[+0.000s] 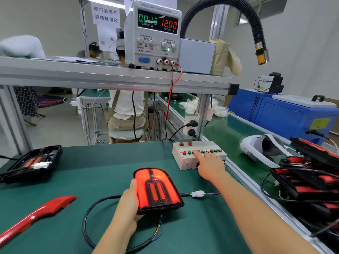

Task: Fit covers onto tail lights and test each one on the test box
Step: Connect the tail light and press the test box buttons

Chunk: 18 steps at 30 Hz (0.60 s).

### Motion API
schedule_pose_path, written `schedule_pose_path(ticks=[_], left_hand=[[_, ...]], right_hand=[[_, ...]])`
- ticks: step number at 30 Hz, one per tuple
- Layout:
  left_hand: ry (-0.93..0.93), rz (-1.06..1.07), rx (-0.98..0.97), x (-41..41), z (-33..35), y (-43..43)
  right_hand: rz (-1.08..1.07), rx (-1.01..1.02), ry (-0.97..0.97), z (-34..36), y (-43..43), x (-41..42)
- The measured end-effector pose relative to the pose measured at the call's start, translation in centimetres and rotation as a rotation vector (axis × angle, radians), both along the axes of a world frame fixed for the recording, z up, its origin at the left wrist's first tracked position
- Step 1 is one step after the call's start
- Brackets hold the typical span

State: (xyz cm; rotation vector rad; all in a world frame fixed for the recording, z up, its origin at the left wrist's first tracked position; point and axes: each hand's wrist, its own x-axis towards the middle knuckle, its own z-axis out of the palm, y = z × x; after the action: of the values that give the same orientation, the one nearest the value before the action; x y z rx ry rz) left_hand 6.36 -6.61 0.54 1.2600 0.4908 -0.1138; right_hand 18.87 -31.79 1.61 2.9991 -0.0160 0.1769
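A tail light (157, 189) with its cover on lies on the green table, glowing red. My left hand (130, 200) grips its left edge, thumb on top. Its black cable (95, 204) loops left and joins a white connector (198, 194) on the right. The white test box (190, 158) with a row of red, green and yellow buttons stands at the table's far right. My right hand (209, 164) rests on the box, its forefinger pressing a button in the row.
A black tail light housing (34, 163) lies at the left, a red cover strip (36, 213) at the front left. More tail lights (310, 178) are stacked on the right. A power supply (154, 33) sits on the shelf above. A white headset (260, 147) lies on the conveyor.
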Motion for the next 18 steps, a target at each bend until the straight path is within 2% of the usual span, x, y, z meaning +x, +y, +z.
schedule_pose_path(ticks=[4,7,11,13,18], left_hand=[[0.0,-0.001,0.016,-0.1,0.0,0.0],[-0.016,-0.009,0.035,0.0,-0.1,0.1],[-0.036,-0.006,0.035,0.0,-0.2,0.1],[-0.037,-0.006,0.035,0.0,-0.2,0.1],[-0.038,0.001,0.025,0.2,-0.4,0.2]], right_hand=[[0.002,0.005,0.013,-0.3,-0.1,0.1],[0.013,0.117,0.001,-0.2,-0.9,0.1],[-0.19,0.209,-0.071,0.7,-3.8,0.3],[-0.269,0.192,-0.032,1.0,-5.2,0.4],[-0.237,0.168,0.072,1.4,-6.4,0.9]])
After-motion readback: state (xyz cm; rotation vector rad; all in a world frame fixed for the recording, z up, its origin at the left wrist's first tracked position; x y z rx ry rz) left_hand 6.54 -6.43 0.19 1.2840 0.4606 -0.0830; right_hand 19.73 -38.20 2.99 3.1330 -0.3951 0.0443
